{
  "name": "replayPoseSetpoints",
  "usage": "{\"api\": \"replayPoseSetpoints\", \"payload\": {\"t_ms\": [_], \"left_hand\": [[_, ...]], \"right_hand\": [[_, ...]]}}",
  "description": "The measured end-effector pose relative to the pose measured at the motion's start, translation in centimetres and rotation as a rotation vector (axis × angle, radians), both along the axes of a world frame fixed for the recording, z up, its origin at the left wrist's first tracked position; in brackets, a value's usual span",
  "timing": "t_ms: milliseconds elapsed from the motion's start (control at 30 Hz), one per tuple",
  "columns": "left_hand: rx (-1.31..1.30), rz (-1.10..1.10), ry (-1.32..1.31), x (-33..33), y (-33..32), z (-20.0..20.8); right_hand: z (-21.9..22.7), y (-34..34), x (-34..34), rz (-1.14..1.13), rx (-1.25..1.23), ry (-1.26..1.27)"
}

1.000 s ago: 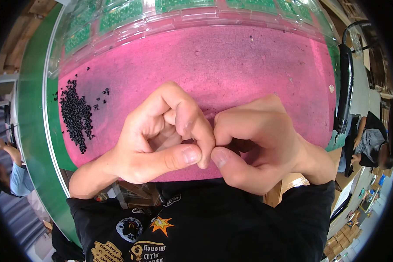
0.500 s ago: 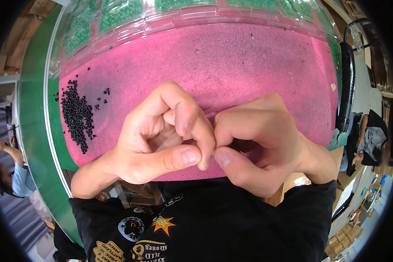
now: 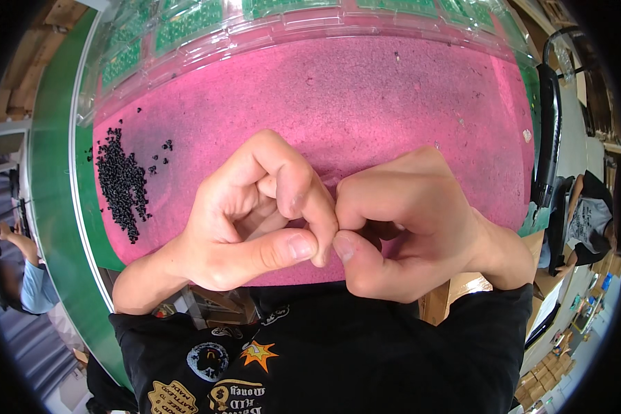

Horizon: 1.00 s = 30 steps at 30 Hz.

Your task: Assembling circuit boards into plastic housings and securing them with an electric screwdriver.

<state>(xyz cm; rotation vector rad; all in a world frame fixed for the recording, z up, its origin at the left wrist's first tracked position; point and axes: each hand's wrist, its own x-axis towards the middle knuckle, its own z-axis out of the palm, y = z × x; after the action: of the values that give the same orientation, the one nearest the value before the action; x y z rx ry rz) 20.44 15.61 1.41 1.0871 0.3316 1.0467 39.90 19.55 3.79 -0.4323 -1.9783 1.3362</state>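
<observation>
Both hands meet fingertip to fingertip over the near edge of a pink mat [image 3: 255, 90]. My left hand [image 3: 262, 214] is curled, its thumb pressed toward the bent index finger; whatever sits between them is too small or hidden to name. Thumb and index finger of my right hand [image 3: 407, 221] are pinched together, touching the left fingertips, and anything in that pinch is hidden too. To the left of my left hand lies a heap of tiny black parts [image 3: 123, 183], with a few strays beside it.
Clear plastic trays [image 3: 269, 31] holding green circuit boards line the mat's far side. A black, thick-handled tool with a cable [image 3: 546, 138] lies along the right edge. The green table surface [image 3: 52, 172] shows at left. Other people sit at the far left and far right.
My right thumb and fingers have shifted slightly left and up against the left fingertips. My left hand stays almost in place, and the black heap looks the same.
</observation>
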Motion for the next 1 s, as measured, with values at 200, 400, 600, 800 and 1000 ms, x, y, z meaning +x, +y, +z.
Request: {"api": "replayPoseSetpoints", "payload": {"t_ms": [200,400,600,800,1000], "left_hand": [[-0.026,0.0,-0.011,0.0,0.1,0.1],[-0.105,-0.016,-0.028,-0.1,-0.1,0.8],[-0.293,0.108,0.106,0.3,-0.3,1.7],[-0.239,0.232,0.157,-1.1,-0.8,1.8],[-0.17,0.22,0.048,-2.3,0.3,0.0]], "right_hand": [[0.2,0.2,0.1,0.004,0.025,-0.014],[0.4,0.2,0.4,0.027,-0.019,-0.035],[-0.3,0.4,0.9,0.003,0.0,-0.067],[-0.2,1.9,0.1,-0.162,0.26,0.294],[4.1,0.6,6.8,-0.608,0.723,0.247]]}}
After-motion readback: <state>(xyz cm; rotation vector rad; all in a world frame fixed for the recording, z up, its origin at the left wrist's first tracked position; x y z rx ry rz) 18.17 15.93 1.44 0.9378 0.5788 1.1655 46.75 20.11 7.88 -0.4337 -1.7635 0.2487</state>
